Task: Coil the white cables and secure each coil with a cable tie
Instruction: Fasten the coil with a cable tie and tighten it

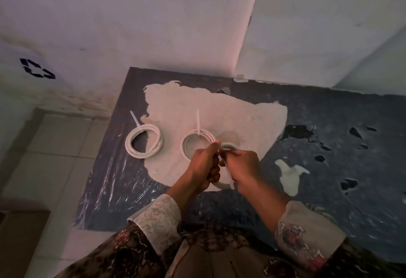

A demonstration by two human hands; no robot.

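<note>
Dim room, white walls; blue worktop with a big worn pale patch. Two tied cable coils lie flat on it: left coil near the left edge, middle coil on the patch, each with a cable tie tail sticking up. Third coil held above the worktop: left hand grip closed around it, right hand pinching a cable tie at it.
</note>
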